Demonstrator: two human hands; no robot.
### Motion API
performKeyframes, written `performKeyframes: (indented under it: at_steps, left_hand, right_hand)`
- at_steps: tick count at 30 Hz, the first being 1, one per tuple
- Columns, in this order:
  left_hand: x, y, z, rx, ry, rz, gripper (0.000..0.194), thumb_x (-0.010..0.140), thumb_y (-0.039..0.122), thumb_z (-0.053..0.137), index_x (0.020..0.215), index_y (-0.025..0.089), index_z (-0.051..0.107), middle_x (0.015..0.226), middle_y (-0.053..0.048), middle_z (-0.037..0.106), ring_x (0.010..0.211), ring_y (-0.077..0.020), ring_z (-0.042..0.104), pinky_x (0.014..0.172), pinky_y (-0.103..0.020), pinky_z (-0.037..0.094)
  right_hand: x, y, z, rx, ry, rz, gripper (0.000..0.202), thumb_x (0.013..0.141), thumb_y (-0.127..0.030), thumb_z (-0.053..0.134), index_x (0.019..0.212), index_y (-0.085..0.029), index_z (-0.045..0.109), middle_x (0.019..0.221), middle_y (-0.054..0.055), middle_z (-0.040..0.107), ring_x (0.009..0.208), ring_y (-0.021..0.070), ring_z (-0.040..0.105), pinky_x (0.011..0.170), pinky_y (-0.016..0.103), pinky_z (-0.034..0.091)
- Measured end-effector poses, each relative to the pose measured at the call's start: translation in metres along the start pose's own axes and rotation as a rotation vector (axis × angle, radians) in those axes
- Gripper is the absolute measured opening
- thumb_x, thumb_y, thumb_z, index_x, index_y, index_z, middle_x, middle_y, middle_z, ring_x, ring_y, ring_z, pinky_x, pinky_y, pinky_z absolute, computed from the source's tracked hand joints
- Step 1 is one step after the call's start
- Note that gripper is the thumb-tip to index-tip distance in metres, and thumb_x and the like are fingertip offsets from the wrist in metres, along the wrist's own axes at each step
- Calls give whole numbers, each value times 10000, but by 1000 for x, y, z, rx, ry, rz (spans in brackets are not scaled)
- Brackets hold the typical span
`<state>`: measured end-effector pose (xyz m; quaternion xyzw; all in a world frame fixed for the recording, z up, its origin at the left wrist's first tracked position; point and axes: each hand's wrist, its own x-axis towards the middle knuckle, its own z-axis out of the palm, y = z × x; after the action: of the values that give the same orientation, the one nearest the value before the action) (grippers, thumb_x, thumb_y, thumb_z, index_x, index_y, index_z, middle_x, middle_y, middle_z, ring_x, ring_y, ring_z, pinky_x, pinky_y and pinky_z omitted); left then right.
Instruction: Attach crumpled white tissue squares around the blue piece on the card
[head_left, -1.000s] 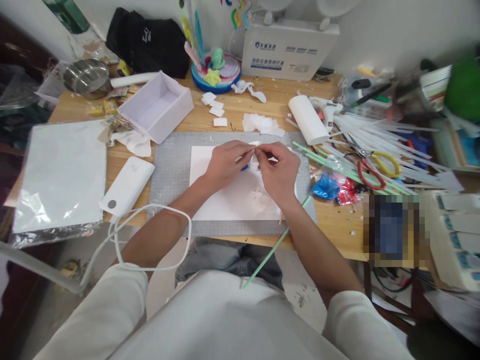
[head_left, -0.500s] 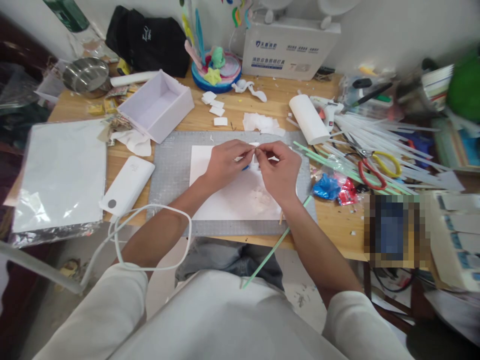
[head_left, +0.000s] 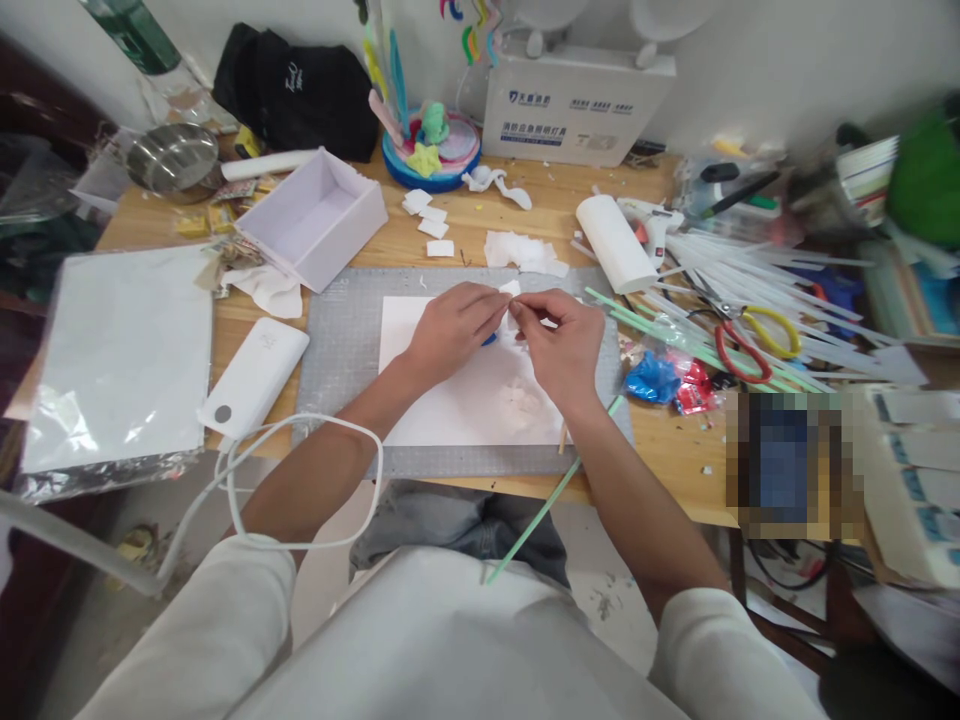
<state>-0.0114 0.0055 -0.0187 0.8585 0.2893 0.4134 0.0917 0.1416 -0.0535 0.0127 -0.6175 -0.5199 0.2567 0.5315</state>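
My left hand [head_left: 456,328] and my right hand [head_left: 561,338] meet fingertip to fingertip above a white sheet [head_left: 435,410]. Both are closed in a pinch, and what lies between the fingertips is too small and covered to make out. Bits of white paper [head_left: 511,288] show just behind the fingertips. Under my left fingers a small blue thing [head_left: 490,339] peeks out. Beside my right wrist a pale spot of crumbs or residue [head_left: 521,397] marks the sheet. A grey cutting mat [head_left: 341,345] lies beneath it.
An open white box [head_left: 322,215] and a power bank [head_left: 255,375] stand left. Rightward lie a white roll [head_left: 616,243], a glue gun [head_left: 654,222], scissors [head_left: 739,345] and several pale sticks [head_left: 750,265]. A green stick [head_left: 547,505] juts over the table edge; a white cable [head_left: 381,480] loops by my left arm.
My fingertips stay pinched together at nearly the same spot, with my left fingers drawn slightly closer together. The whole view has shifted a little.
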Motion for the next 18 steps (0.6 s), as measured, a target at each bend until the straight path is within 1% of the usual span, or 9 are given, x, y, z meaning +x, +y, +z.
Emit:
performKeyframes:
  at_steps: [3,9,14,18]
  left_hand:
    - [0,1,0,-22,5,-11,260,1024,280,509,1069,154,731,1013,-103,776,949,-168,716,846,-295,556]
    - [1,4,1,-69,124,13,174,984,231,587,992,159,745,942,-65,783,870,-131,722,788,-240,551]
    - [3,10,1,-206,156,-92,157,962,219,619,921,168,762,887,-48,781,828,-118,721,763,-229,557]
    - [4,10,1,-235,130,-122,166,965,234,618,937,174,771,897,-47,783,832,-115,723,757,-226,561]
  right_hand:
    - [0,1,0,-18,6,-17,78,839,-235,690,830,-203,760,780,1,712,628,108,630,578,251,559]
    - [-2,1,1,2,4,-26,78,847,-225,677,837,-197,748,784,1,703,663,114,634,594,255,551]
    - [-3,0,2,-6,-2,-24,83,857,-216,652,834,-205,731,794,-5,691,677,113,625,603,254,542]
    - [-3,0,1,-36,3,-75,108,870,-189,626,849,-213,730,815,-1,684,705,119,626,628,260,541]
